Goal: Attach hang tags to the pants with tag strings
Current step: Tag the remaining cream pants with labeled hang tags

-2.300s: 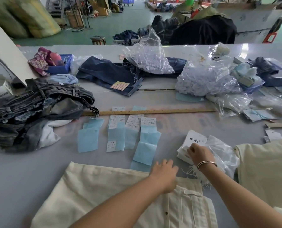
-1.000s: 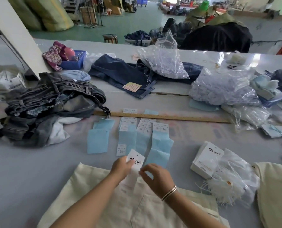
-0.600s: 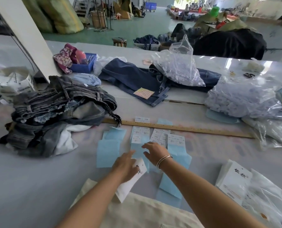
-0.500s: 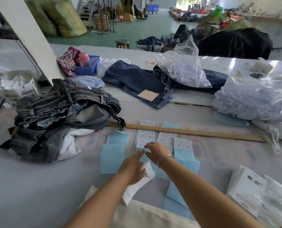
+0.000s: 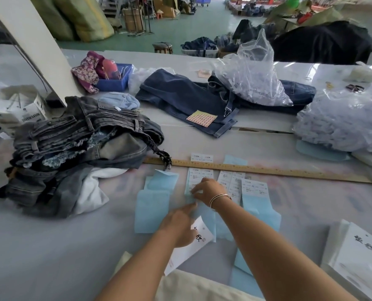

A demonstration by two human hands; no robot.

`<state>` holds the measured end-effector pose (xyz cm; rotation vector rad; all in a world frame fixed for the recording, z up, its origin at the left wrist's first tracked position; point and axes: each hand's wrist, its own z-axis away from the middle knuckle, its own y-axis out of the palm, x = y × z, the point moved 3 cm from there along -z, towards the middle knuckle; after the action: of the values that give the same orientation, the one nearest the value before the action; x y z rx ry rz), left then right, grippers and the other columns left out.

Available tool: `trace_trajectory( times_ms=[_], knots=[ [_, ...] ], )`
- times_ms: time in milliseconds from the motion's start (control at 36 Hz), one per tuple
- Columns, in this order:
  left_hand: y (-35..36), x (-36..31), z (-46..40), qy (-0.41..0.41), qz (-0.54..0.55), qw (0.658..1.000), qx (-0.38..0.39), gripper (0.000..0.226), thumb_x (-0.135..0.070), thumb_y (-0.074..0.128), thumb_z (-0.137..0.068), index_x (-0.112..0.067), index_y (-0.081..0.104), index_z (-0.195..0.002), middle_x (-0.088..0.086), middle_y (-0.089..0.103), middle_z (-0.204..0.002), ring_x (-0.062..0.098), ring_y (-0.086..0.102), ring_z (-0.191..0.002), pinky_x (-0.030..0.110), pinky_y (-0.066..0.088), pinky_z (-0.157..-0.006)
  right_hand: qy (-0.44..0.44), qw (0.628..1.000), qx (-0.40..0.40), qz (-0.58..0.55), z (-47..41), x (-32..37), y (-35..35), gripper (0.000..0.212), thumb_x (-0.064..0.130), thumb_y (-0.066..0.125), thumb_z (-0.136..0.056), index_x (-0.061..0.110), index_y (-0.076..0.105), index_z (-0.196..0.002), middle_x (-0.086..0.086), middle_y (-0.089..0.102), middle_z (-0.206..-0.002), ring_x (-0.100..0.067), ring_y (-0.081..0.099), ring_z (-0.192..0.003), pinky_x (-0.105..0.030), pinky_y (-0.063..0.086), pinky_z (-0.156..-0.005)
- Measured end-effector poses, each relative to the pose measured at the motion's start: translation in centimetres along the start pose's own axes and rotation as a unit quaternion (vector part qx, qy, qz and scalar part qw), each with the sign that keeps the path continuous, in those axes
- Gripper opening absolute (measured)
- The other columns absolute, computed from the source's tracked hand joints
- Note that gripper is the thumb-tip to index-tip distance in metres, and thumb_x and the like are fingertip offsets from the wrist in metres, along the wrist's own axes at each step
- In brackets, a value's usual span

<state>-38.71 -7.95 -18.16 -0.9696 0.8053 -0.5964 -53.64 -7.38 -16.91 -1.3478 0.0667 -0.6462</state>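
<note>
The left hand [image 5: 178,227] holds a white tag [image 5: 193,242] flat near the surface's [image 5: 50,246] near edge. The right hand [image 5: 206,191] pinches at a sticker sheet [image 5: 199,177], fingers close together — whether it has one free, nobody can tell. The pants [image 5: 193,287] lie at the near edge, under the arms, mostly out of view.

A sticker could tear or curl and stick to itself if it is pulled fast. The blue sheets [image 5: 152,211] are thin and loose, so a sleeve or arm could slide them out of line.

The left side is crowded by a jeans pile [image 5: 76,148]. The ruler [image 5: 267,170] closes off the far side. Open room lies to the right, before the tag stack [image 5: 358,257] — and along the near left corner.
</note>
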Motion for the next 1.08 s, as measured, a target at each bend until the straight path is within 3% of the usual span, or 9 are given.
trace_trajectory(
  times_ms=[83, 222, 389, 500, 583, 722, 806, 861, 1083],
  knots=[
    [0.0, -0.2, 0.1, 0.018, -0.039, 0.999, 0.015, 0.066, -0.037, 0.046, -0.095, -0.014, 0.021, -0.152, -0.006, 0.006, -0.162, 0.019, 0.015, -0.147, 0.032, 0.012, -0.12, 0.043, 0.997, 0.009, -0.057, -0.6, -0.3, -0.4, 0.027, 0.037, 0.056, -0.09, 0.025, 0.072, -0.109, -0.002, 0.063, -0.117, -0.025, 0.057, -0.108, -0.037, 0.048, -0.092],
    [0.1, -0.1, 0.1, 0.022, -0.021, 0.999, 0.015, 0.062, -0.037, 0.046, -0.096, -0.011, 0.029, -0.149, -0.01, 0.003, -0.162, 0.019, 0.014, -0.147, 0.029, 0.012, -0.119, 0.13, 0.947, -0.099, -0.277, -1.1, -2.0, -2.4, 0.022, 0.023, 0.061, -0.089, 0.008, 0.074, -0.1, -0.01, 0.07, -0.095, -0.023, 0.059, -0.084, -0.023, 0.037, -0.07],
    [-0.3, -0.4, 0.5, 0.019, -0.032, 0.998, 0.05, 0.054, -0.036, 0.043, -0.097, -0.008, 0.041, -0.143, -0.01, 0.001, -0.162, 0.016, 0.011, -0.147, 0.035, 0.016, -0.117, 0.178, 0.782, -0.201, -0.563, 3.0, -4.2, -6.8, 0.01, 0.012, 0.058, -0.092, 0.007, 0.067, -0.094, -0.008, 0.062, -0.079, -0.009, 0.058, -0.043, -0.013, 0.041, -0.038],
    [-2.1, -1.1, 1.4, 0.021, -0.004, 1.0, -0.016, 0.047, -0.037, 0.045, -0.096, -0.011, 0.051, -0.135, -0.008, 0.017, -0.16, 0.018, 0.029, -0.142, 0.031, 0.025, -0.113, 0.143, 0.646, -0.216, -0.718, 9.5, -4.2, -8.9, 0.013, 0.008, 0.056, -0.094, 0.009, 0.065, -0.084, -0.007, 0.068, -0.067, -0.014, 0.066, -0.05, -0.019, 0.053, -0.047],
    [-3.9, -2.1, 3.0, -0.001, 0.107, 0.986, -0.131, 0.046, -0.035, 0.05, -0.094, -0.015, 0.05, -0.136, -0.008, 0.038, -0.151, 0.018, 0.047, -0.127, 0.025, 0.037, -0.101, 0.124, 0.608, -0.235, -0.748, 15.2, -4.5, -9.1, 0.012, 0.005, 0.055, -0.093, 0.005, 0.066, -0.087, -0.008, 0.072, -0.067, -0.019, 0.071, -0.06, -0.023, 0.058, -0.056],
    [-4.8, -4.2, 7.9, -0.103, 0.447, 0.871, -0.175, 0.018, -0.028, 0.05, -0.099, -0.017, 0.064, -0.102, 0.01, 0.07, -0.099, 0.018, 0.064, -0.084, 0.029, 0.05, -0.068, 0.102, 0.642, -0.286, -0.704, 24.1, -4.1, -6.5, 0.014, 0.002, 0.057, -0.089, -0.003, 0.068, -0.094, -0.01, 0.074, -0.078, -0.017, 0.072, -0.073, -0.021, 0.058, -0.066],
    [-3.2, -7.3, 11.3, -0.145, 0.691, 0.702, -0.092, 0.023, -0.019, 0.04, -0.103, -0.012, 0.062, -0.101, 0.015, 0.072, -0.089, 0.02, 0.068, -0.072, 0.029, 0.053, -0.057, 0.016, 0.768, -0.367, -0.524, 28.9, -2.7, -4.8, 0.016, 0.007, 0.063, -0.083, 0.008, 0.074, -0.095, 0.002, 0.076, -0.09, -0.011, 0.071, -0.085, -0.019, 0.054, -0.08],
    [-2.3, -9.5, 13.5, -0.153, 0.759, 0.631, -0.053, 0.025, -0.015, 0.037, -0.103, -0.008, 0.061, -0.105, 0.015, 0.073, -0.088, 0.026, 0.069, -0.073, 0.033, 0.057, -0.055, -0.076, 0.836, -0.407, -0.359, 31.6, -1.2, -3.8, 0.013, 0.018, 0.064, -0.088, 0.018, 0.074, -0.095, 0.008, 0.073, -0.101, -0.004, 0.068, -0.094, -0.015, 0.05, -0.086],
    [-1.3, -14.6, 19.2, -0.112, 0.726, 0.678, -0.005, 0.03, -0.014, 0.035, -0.104, -0.007, 0.064, -0.106, 0.015, 0.071, -0.085, 0.022, 0.066, -0.067, 0.037, 0.055, -0.068, -0.199, 0.877, -0.408, -0.158, 36.2, 0.6, -4.1, 0.044, 0.035, 0.043, -0.099, 0.008, 0.076, -0.093, -0.005, 0.07, -0.107, -0.011, 0.07, -0.089, -0.024, 0.057, -0.073]
  ],
)
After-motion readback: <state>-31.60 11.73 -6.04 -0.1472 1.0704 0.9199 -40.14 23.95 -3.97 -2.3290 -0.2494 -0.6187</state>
